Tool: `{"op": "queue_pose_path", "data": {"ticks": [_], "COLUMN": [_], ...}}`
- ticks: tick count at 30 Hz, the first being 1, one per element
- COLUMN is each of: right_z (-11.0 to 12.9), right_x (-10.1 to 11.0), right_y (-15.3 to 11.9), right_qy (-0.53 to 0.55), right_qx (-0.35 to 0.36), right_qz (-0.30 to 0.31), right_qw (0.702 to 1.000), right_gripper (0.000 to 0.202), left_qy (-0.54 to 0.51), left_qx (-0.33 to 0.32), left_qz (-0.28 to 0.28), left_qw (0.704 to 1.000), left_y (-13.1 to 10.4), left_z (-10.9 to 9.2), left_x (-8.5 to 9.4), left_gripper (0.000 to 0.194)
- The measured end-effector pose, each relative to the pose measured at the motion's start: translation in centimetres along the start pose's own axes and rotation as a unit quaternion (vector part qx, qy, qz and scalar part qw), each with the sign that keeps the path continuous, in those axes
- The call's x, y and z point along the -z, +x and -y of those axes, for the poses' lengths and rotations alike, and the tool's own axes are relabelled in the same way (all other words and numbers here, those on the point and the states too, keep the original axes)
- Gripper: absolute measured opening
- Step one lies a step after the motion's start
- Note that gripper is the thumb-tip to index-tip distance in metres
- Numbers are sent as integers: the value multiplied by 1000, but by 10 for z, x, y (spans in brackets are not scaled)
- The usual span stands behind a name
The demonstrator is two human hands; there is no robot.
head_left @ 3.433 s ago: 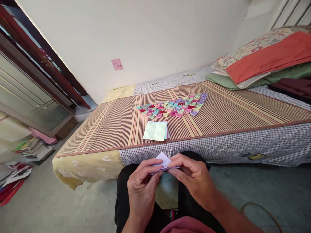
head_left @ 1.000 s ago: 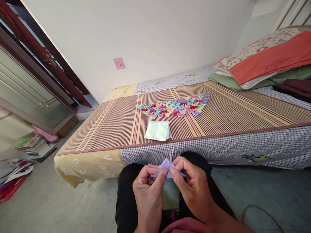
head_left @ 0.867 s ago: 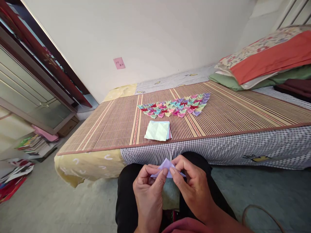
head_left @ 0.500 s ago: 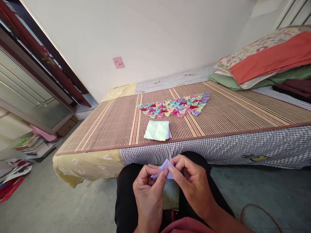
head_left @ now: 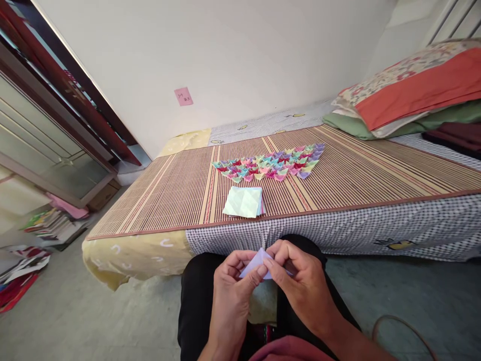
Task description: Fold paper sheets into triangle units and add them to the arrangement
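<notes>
A lilac sheet of origami paper, folded to a triangular shape with its peak upward, is held above my lap between both hands. My left hand pinches its left side, thumb on the near face and fingers behind. On the other side my right hand grips the paper, its thumb close to the left thumb near the middle. Fingers cover both lower corners in part. Beyond the hands, a stack of creased square papers, pale green on top, lies near the mat's front edge. Behind it stand rows of small folded paper boats in many colours.
A striped woven mat covers the bed, over a checked sheet. Pillows and folded bedding are piled at the right. A pink note is on the wall. Books lie on the left; a cable is on the floor.
Both hands have shifted slightly to the right with the lilac paper. My left fingers and thumb have moved along it, and more of its left face shows.
</notes>
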State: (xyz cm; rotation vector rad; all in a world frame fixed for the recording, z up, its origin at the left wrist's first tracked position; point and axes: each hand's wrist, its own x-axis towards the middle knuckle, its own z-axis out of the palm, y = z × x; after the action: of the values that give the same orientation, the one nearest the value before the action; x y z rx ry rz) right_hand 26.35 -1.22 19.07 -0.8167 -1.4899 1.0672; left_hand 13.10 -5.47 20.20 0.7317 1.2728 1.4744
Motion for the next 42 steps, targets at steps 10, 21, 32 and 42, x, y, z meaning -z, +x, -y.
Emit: {"op": "queue_pose_path", "data": {"ticks": [10, 21, 32, 42], "right_z": [-1, -9, -2, -3], "right_x": [5, 2, -6, -2], "right_y": [-1, 7, 1, -4], "right_qy": [36, 182, 168, 115], "right_qx": [-19, -208, -183, -121], "right_qz": [43, 91, 63, 55], "right_qw": [998, 957, 967, 984], "right_gripper": [33, 40, 34, 35], "left_qy": [29, -45, -43, -19], "left_qx": [10, -29, -29, -35], "left_qz": [59, -13, 2, 10], "left_qw": [998, 998, 999, 999], "left_y": [2, -1, -5, -7], "left_z": [-3, 6, 10, 7], "left_x": [3, -1, -3, -2], "left_gripper": [35, 31, 30, 33]}}
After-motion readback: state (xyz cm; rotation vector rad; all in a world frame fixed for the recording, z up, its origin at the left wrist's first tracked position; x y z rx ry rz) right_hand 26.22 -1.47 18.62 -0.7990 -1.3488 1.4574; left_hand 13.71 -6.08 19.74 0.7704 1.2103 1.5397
